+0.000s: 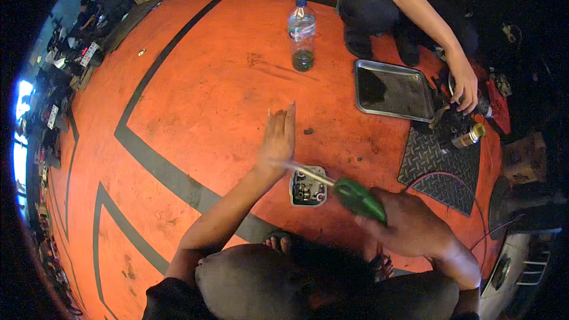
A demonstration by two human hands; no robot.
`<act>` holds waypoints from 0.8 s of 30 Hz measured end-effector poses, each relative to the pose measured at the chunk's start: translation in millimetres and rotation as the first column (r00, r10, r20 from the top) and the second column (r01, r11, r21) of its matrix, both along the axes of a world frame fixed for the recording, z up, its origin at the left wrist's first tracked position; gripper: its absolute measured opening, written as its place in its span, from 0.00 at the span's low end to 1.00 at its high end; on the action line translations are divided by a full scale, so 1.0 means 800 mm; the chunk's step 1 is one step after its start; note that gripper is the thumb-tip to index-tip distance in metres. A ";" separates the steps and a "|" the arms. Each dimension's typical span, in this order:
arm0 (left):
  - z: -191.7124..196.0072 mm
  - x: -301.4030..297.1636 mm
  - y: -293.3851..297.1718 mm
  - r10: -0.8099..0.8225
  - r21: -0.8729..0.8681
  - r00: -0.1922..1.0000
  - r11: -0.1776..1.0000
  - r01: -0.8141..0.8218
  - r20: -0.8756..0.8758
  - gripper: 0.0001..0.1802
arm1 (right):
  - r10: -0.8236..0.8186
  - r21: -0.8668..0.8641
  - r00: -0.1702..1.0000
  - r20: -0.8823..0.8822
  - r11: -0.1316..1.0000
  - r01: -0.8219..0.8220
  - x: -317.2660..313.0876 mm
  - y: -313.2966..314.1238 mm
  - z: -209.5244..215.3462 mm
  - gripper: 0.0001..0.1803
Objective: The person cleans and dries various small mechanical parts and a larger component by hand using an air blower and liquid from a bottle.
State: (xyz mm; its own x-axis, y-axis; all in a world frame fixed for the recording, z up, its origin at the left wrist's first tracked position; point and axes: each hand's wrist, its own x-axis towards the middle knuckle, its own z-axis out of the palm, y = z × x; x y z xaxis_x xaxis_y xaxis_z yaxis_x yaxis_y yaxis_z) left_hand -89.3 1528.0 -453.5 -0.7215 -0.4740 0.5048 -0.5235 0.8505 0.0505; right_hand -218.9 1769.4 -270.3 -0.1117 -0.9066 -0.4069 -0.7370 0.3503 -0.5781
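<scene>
My right hand (pixel 412 222) is wrapped round the green handle of a screwdriver (pixel 358 198). Its metal shaft points left, blurred by motion, and the tip end overlaps the wrist of my left hand (pixel 277 139); whether they touch I cannot tell. The left hand reaches forward over the floor, fingers stretched out and holding nothing. Beneath the shaft, a small squarish metal engine part (pixel 308 197) with dark and shiny pieces inside sits on the floor between my arms.
A plastic bottle (pixel 302 41) with dark liquid stands ahead. At right are a metal tray (pixel 385 112) with dark residue, a checkered black mat (pixel 438 172), a yellow-capped bottle (pixel 471 135) and another person's hand (pixel 464 86). Motorcycles (pixel 74 53) line the far left of the orange floor (pixel 195 101).
</scene>
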 end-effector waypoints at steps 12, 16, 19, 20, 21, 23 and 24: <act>0.006 0.031 -0.022 0.624 0.174 0.632 -0.634 0.753 -0.460 0.26 | 0.036 0.057 0.982 -0.186 0.998 -0.026 0.002 -0.009 -0.005 0.20; 0.007 0.019 -0.018 0.684 0.179 0.617 -0.601 0.779 -0.389 0.29 | 0.047 0.049 0.987 -0.156 0.998 -0.040 -0.008 -0.009 -0.011 0.20; -0.004 0.022 -0.018 0.660 0.082 0.600 -0.639 0.765 -0.452 0.28 | -0.009 0.018 0.976 -0.217 1.000 0.014 -0.014 -0.014 -0.020 0.20; -0.013 0.025 -0.021 0.667 0.087 0.610 -0.641 0.763 -0.428 0.28 | -0.087 0.004 0.955 -0.283 0.996 0.092 -0.016 -0.017 -0.026 0.20; -0.024 0.026 -0.028 0.650 0.222 0.645 -0.615 0.757 -0.401 0.25 | -0.089 0.031 0.957 -0.278 0.994 0.102 -0.013 -0.015 -0.031 0.20; -0.048 0.041 -0.037 0.603 0.312 0.672 -0.599 0.738 -0.431 0.18 | -0.023 -0.032 0.979 -0.201 0.999 0.017 -0.014 -0.013 -0.041 0.19; -0.060 0.041 -0.034 0.605 0.312 0.676 -0.603 0.734 -0.421 0.18 | 0.014 -0.075 0.986 -0.164 0.997 -0.026 -0.016 -0.014 -0.046 0.19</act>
